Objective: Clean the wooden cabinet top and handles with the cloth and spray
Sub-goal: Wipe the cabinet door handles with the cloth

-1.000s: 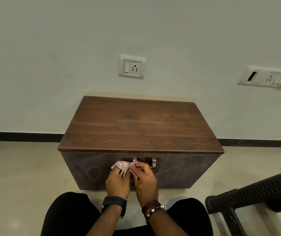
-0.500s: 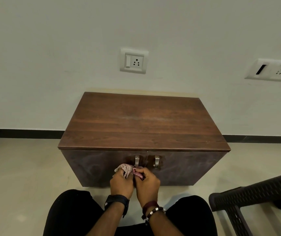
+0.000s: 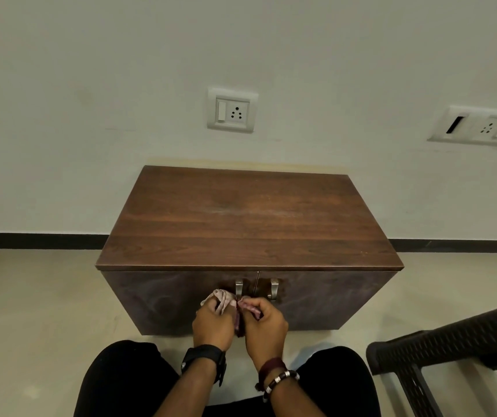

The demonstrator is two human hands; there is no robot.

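Observation:
A low wooden cabinet stands against the wall, its dark brown top (image 3: 250, 218) bare with a faint pale streak across the middle. Two metal handles sit at the centre of its doors: the left handle (image 3: 238, 288) and the right handle (image 3: 274, 288). A pink cloth (image 3: 221, 297) is wrapped around the lower part of the left handle. My left hand (image 3: 212, 325) grips one end of it and my right hand (image 3: 263, 325) grips the other end, both just below the handles. No spray bottle is in view.
A dark woven plastic chair (image 3: 451, 341) stands at the lower right, close to the cabinet's right side. My knees in black trousers (image 3: 127, 383) are on the beige floor (image 3: 30, 311) in front. Wall sockets (image 3: 231, 110) sit above the cabinet.
My hands and the cloth have slid down along the left handle, whose upper part now shows. The camera has shifted slightly.

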